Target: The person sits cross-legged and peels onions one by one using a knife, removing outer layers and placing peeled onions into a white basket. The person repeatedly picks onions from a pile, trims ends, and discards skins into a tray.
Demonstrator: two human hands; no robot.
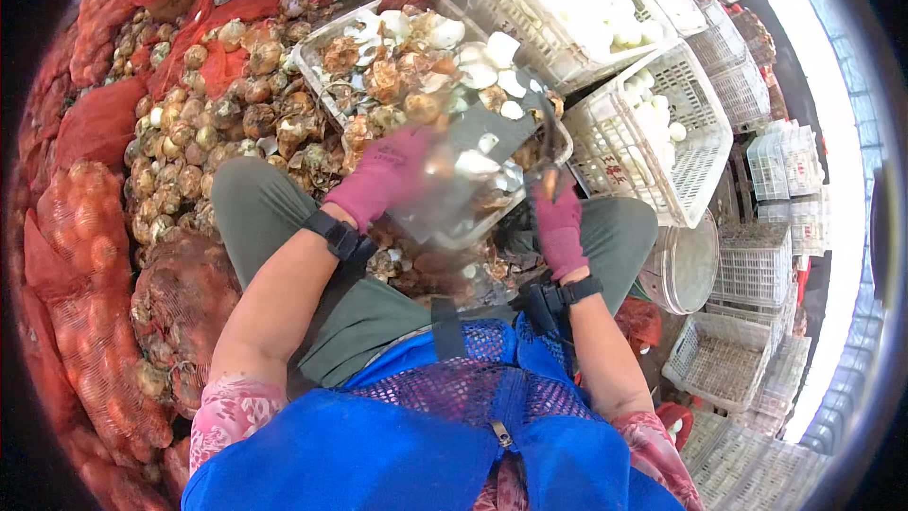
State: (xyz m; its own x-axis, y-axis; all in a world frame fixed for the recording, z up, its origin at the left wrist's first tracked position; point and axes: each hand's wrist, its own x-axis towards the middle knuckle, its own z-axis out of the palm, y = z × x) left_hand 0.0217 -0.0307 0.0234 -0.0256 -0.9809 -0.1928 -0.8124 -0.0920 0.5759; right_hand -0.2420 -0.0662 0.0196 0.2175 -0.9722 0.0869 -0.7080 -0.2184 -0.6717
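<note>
My left hand [389, 174], in a magenta glove, reaches over a shallow tray [312, 71] full of onions and loose skins. A blurred patch covers its fingertips, so I cannot see whether they grip anything. Just beyond those fingers sits a brown onion [423, 108]. In a matching glove, my right hand [559, 223] is closed around the handle of a knife [547, 124], its dark blade pointing away from me at the tray's right edge. A grey board [489, 129] lies across the tray, with white onion pieces [477, 163] on and around it.
Unpeeled onions [188, 135] are heaped to the left, beside red mesh sacks [92, 284]. White plastic crates [521, 42] [624, 149] holding peeled onions stand at the far right. A bucket [681, 262] and stacked crates [752, 262] line the right side. Skins litter the floor between my knees.
</note>
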